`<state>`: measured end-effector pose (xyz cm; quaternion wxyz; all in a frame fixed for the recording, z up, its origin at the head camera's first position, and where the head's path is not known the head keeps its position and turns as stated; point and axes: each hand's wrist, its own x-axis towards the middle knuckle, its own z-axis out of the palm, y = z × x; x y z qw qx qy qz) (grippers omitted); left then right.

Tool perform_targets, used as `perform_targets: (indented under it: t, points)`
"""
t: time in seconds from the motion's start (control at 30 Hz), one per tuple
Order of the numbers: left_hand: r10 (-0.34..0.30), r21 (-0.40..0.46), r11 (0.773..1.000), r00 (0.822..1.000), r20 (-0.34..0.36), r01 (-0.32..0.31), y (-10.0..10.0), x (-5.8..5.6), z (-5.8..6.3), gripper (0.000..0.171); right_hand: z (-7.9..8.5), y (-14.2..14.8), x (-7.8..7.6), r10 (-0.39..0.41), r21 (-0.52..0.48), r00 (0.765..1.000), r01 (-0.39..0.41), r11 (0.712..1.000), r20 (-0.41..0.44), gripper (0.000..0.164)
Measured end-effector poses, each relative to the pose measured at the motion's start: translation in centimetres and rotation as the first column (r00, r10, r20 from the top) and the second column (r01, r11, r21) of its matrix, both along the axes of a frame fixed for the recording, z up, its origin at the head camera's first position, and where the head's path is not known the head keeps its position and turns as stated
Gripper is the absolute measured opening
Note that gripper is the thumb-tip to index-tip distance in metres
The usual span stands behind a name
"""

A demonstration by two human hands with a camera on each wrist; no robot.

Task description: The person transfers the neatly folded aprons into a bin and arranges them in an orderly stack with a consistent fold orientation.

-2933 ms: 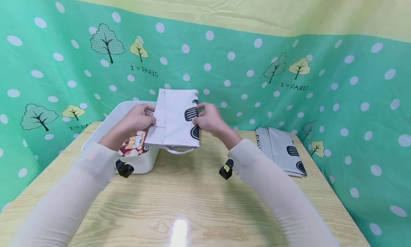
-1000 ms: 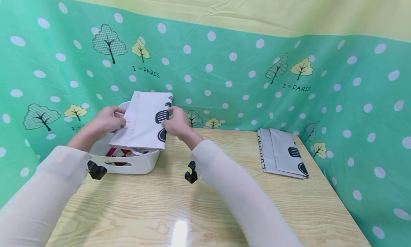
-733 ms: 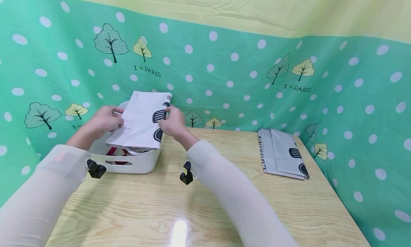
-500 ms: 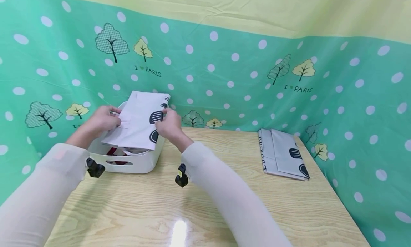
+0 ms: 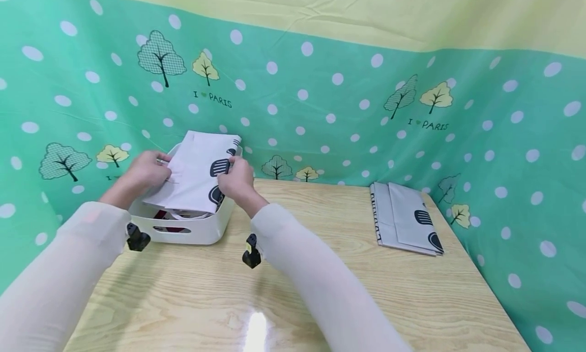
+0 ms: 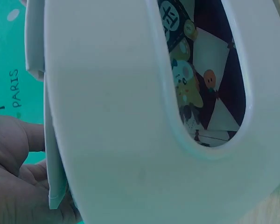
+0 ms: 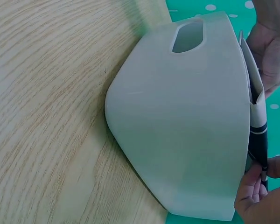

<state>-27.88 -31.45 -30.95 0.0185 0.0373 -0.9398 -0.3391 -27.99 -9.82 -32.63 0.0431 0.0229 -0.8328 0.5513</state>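
Note:
A folded white apron with black kitchen-utensil prints lies over the opening of a white plastic basket. My left hand pinches its left edge between thumb and fingers. On the opposite edge, my right hand pinches the printed side. A pale strap hangs under its front edge. In the right wrist view, the apron is level with the basket's rim, and my right fingers grip its corner. Through the handle slot in the left wrist view shows a dark red cartoon-printed item, mostly hidden.
Another folded white apron with the same prints lies at the right of the wooden table. A green polka-dot curtain hangs close behind the table and basket, and along the right side.
Both hands have carried the apron left from beside the basket to above it, then lowered it slightly towards the rim. The apron at the right has stayed in place.

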Motion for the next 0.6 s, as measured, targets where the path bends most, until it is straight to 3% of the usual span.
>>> perform_targets:
  t: [0.3, 0.5, 0.6]
  points:
    - [0.028, -0.027, 0.999, 0.999, -0.021, -0.028, 0.2, 0.0, -0.1, 0.049, -0.1, -0.1, -0.2, 0.009, 0.019, 1.000, -0.009, 1.000, 0.004, 0.055]
    - [0.011, -0.182, 0.983, 0.997, -0.073, -0.024, 0.9, 0.4, -0.1, 0.056, -0.4, 0.5, -0.1, 0.058, 0.226, 0.997, -0.047, 0.973, -0.042, 0.048]
    - [0.026, -0.190, 0.981, 0.997, -0.076, -0.040, 1.7, 0.5, 0.0, 0.057, -0.6, 0.8, 0.0, 0.076, 0.297, 0.996, -0.059, 0.953, -0.046, 0.044]
